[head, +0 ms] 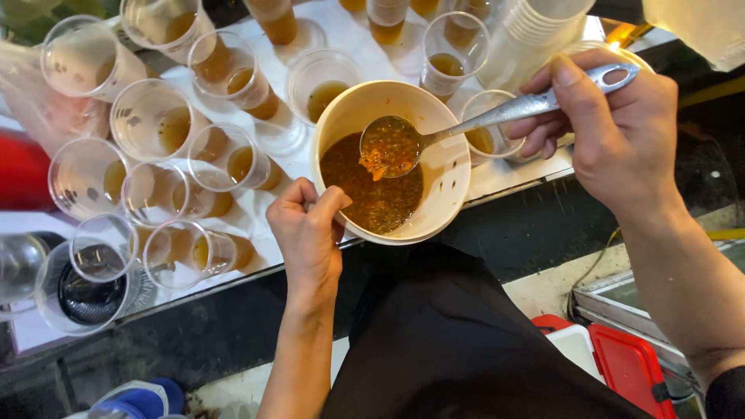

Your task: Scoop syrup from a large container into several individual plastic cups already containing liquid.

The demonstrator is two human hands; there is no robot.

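Note:
My left hand [309, 233] grips the near rim of a cream bowl [450, 167], tilting it toward me; the bowl holds dark amber pulp with seeds. My right hand [605, 124] pinches the handle of a metal spoon [497, 115], whose scoop hovers just over the pulp, loaded with orange seedy pulp. Around the bowl stand several clear plastic cups, such as one cup [322, 85] just behind the bowl and another cup [233, 159] to its left, each with a little amber liquid at the bottom.
The cups stand on a white counter [303, 151] with a dark front edge. A stack of empty clear cups [535, 31] rises at the back right. A red-and-white box [613, 357] sits low right, a blue-capped object [140, 399] low left. My dark apron fills the bottom middle.

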